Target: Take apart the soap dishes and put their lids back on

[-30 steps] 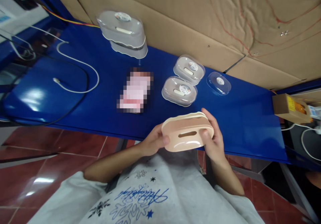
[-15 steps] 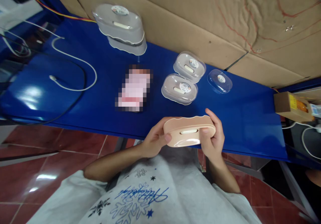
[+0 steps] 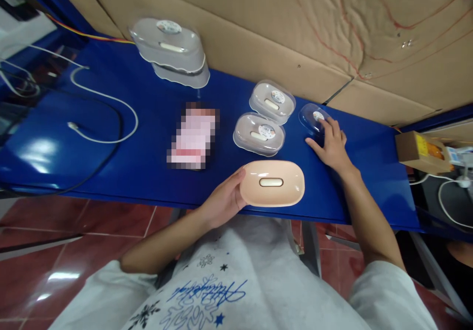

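My left hand (image 3: 226, 201) grips the left end of a peach-coloured oval box (image 3: 283, 194), its fingers partly hidden beneath. The box lies level at the table's front edge, a cream pill-shaped piece set in its glossy face. Over to the right, my right hand (image 3: 331, 148) reaches across the table with fingers spread, fingertips at the near edge of a clear oval lid (image 3: 310, 116) with a round sticker. Whether those fingertips press on the lid, I cannot tell. Left of the lid sit two grey oval boxes under clear lids, a nearer one (image 3: 244, 140) and a farther one (image 3: 258, 104).
A stack of grey lidded boxes (image 3: 181, 56) stands at the back left of the blue table (image 3: 148, 172). In front of it lies a blurred-out phone-shaped object (image 3: 194, 135). White cable (image 3: 135, 111) curls at left; a cardboard box (image 3: 404, 150) stands at far right.
My right hand has let go of the peach box and moved right and away to the clear lid. In my left hand the box has tilted so its oval face shows fully.
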The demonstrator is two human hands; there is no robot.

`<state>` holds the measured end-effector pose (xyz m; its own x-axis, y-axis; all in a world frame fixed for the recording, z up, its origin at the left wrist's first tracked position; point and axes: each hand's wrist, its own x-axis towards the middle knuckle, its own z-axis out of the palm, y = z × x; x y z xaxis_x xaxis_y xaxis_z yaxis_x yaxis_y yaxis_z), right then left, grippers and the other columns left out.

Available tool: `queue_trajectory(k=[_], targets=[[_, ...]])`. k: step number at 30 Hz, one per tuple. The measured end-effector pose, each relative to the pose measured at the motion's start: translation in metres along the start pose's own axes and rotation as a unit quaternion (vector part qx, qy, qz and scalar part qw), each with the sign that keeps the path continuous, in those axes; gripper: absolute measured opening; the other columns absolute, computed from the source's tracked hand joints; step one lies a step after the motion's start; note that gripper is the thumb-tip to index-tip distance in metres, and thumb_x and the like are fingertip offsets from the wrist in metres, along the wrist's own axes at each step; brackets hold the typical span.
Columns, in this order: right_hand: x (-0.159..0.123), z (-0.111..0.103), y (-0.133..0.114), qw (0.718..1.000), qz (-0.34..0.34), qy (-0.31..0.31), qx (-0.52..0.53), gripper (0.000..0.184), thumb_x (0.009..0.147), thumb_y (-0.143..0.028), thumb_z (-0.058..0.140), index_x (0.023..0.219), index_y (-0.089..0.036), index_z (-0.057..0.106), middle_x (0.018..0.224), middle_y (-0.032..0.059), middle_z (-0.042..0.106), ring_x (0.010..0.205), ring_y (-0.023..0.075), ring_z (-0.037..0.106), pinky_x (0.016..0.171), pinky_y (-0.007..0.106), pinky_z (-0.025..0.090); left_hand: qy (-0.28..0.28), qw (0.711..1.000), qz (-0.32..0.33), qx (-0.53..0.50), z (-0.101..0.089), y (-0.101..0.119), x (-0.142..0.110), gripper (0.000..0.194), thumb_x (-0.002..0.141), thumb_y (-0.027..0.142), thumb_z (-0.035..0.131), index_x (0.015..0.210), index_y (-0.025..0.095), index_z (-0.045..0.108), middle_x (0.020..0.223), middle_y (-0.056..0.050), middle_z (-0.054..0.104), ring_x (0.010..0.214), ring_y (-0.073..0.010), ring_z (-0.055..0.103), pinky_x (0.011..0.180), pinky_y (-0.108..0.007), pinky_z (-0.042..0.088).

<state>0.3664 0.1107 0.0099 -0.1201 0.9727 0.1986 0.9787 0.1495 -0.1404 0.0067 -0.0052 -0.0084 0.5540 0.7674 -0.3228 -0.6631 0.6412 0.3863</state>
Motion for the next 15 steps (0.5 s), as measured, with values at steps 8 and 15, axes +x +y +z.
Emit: queue_trajectory(k=[8,15], targets=[[-0.002,-0.003,0.016,0.997,-0.025,0.028,0.062,0.081,0.090,-0.072,0.070,0.152,-0.022,0.054,0.148,0.0188,0.057,0.139,0.0429,0.053,0.116,0.066,0.043,0.001,1.000,-0.010,-0.014,0.002,0.001,0.000,0.038,0.104,0.039,0.069,0.137,0.021,0.072,0.137,-0.009,0.077,0.133,-0.0277,0.069,0.110,-0.037,0.056],[-0.005,-0.014,0.004,0.986,-0.082,0.077,0.122,0.074,0.085,-0.073,0.077,0.139,-0.024,0.060,0.140,0.0171,0.057,0.138,0.0409,0.055,0.114,0.064,0.050,-0.008,1.000,-0.014,-0.013,-0.002,0.000,0.000,0.035,0.104,0.040,0.070,0.135,0.023,0.074,0.135,-0.008,0.078,0.129,-0.0257,0.071,0.102,-0.033,0.059]])
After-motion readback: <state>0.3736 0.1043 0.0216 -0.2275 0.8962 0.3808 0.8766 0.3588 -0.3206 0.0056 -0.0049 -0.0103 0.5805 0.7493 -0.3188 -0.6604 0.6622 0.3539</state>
